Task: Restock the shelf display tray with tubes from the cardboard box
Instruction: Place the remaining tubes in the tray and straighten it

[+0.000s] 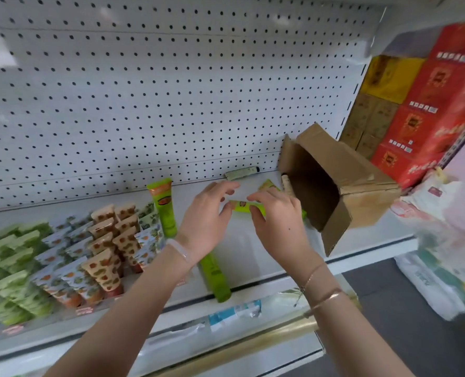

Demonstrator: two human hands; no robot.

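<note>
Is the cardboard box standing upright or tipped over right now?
Tipped on its side. The cardboard box lies on the shelf with its open mouth facing sideways, flaps spread, interior visible.

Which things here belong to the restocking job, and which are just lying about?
Job: green tube in right hand, left hand touching it; cardboard box; displayed tubes.
Lying about: red cartons; yellow boxes; white sacks.
</note>
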